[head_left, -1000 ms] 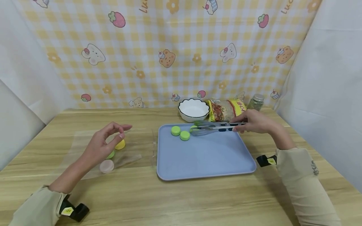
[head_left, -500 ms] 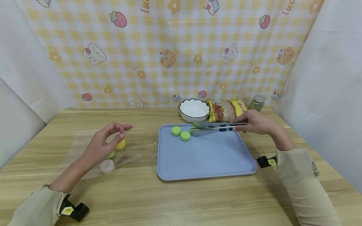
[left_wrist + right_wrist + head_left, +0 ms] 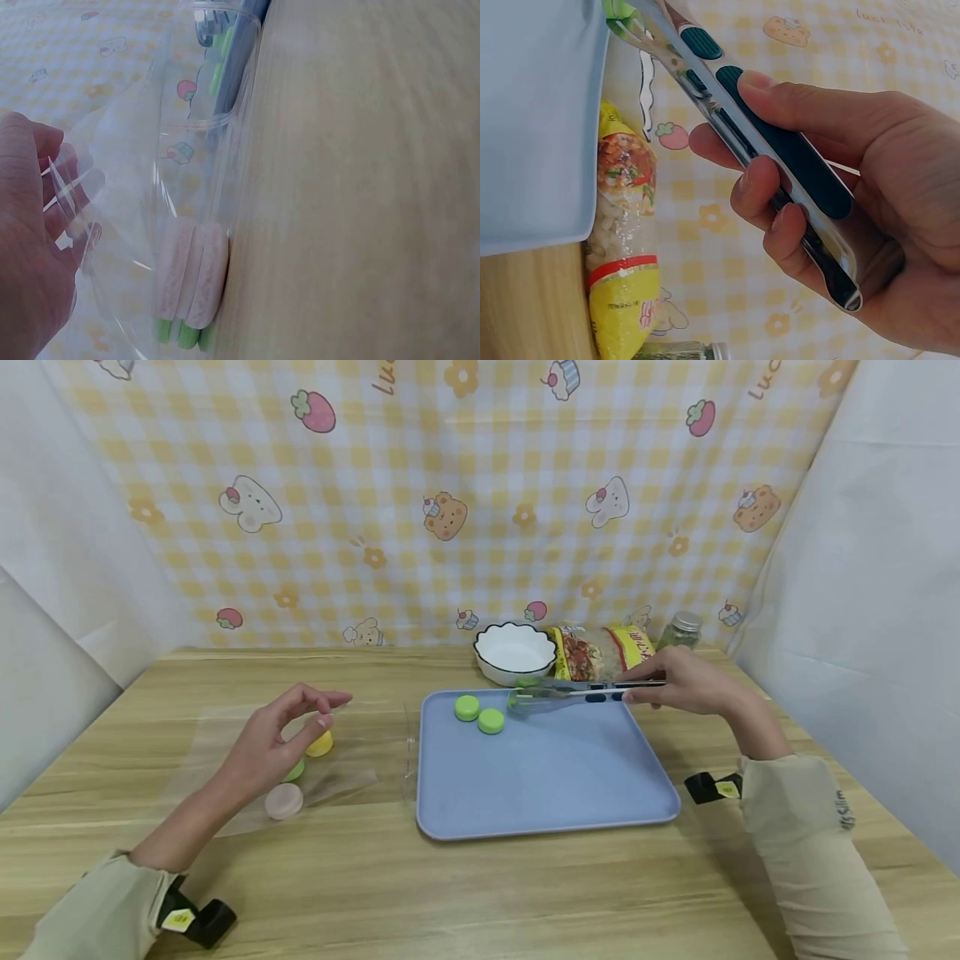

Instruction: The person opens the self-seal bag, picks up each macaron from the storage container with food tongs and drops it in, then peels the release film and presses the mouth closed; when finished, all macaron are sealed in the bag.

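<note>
My right hand [image 3: 678,681] grips metal tongs [image 3: 780,150] with dark handle pads, thumb on one arm and fingers curled round the other. The tongs' slotted ends reach over the back of the blue tray [image 3: 547,777]. Green shows at their tips, apparently a green macaron [image 3: 619,26], partly hidden. Two more green macarons [image 3: 467,707] lie on the tray, left of the tips. At the left, my left hand [image 3: 34,240] holds the edge of a clear plastic bag [image 3: 127,180], its fingers curled behind the film. Inside are a pale pink macaron [image 3: 191,274], a green one and a yellow one [image 3: 320,743].
Behind the tray stand a white scalloped bowl [image 3: 514,652], a yellow food packet [image 3: 600,652] and a lidded glass jar [image 3: 680,632]. A checked cloth [image 3: 480,527] hangs behind the wooden table [image 3: 480,893]. Clear plastic extends close to the tray's left edge.
The tongs' arms have come closer together around the green at their tips. They and my right hand have then moved slightly up and right. My left hand stays put.
</note>
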A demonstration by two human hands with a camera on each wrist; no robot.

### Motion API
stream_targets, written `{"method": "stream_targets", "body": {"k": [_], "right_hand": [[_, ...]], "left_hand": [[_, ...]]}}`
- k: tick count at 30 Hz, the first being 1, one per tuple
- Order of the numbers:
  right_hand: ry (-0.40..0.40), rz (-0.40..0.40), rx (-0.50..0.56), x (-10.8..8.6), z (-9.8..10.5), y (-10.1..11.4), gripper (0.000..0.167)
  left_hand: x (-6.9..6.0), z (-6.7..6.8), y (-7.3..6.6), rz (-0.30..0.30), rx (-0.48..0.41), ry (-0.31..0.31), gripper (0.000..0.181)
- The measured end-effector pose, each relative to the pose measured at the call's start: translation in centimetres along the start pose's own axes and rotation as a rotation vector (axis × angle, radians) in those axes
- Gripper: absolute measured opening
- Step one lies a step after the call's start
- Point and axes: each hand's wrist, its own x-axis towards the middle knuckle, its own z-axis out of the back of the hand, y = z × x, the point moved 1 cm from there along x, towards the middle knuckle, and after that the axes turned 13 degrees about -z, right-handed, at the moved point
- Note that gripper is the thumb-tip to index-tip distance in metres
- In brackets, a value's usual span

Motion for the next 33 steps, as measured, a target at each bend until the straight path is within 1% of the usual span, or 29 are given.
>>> {"method": "stream_targets", "body": {"k": [5, 11, 20, 24, 27, 30, 33], "right_hand": [[-0.014, 0.005, -0.006, -0.4, 0.4, 0.4, 0.029], [-0.042, 0.003, -0.016, -0.6, 0.7, 1.0, 0.031], [-0.053, 0.047, 0.033, -0.8, 0.7, 2.1, 0.028], [-0.112, 0.111, 0.038, -0.7, 0.5, 3.2, 0.026], [-0.168, 0.162, 0.032, -0.4, 0.3, 4.3, 0.025], [-0.168, 0.211, 0.028, 0.1, -0.2, 5.7, 0.025], [-0.128, 0.292, 0.028, 0.9, -1.1, 7.4, 0.026]], "left_hand": [[-0.1, 0.0, 0.0, 0.006, 0.000, 0.000, 0.011], [0.0, 0.0, 0.0, 0.008, -0.005, -0.002, 0.011], [0.0, 0.0, 0.0, 0.008, -0.005, 0.002, 0.008], [0.1, 0.1, -0.2, 0.016, 0.012, -0.008, 0.008], [0.1, 0.3, -0.3, 0.033, 0.014, -0.015, 0.004], [0.1, 0.3, -0.5, 0.042, 0.003, -0.017, 0.004], [0.1, 0.3, -0.5, 0.043, -0.006, -0.022, 0.005]]}}
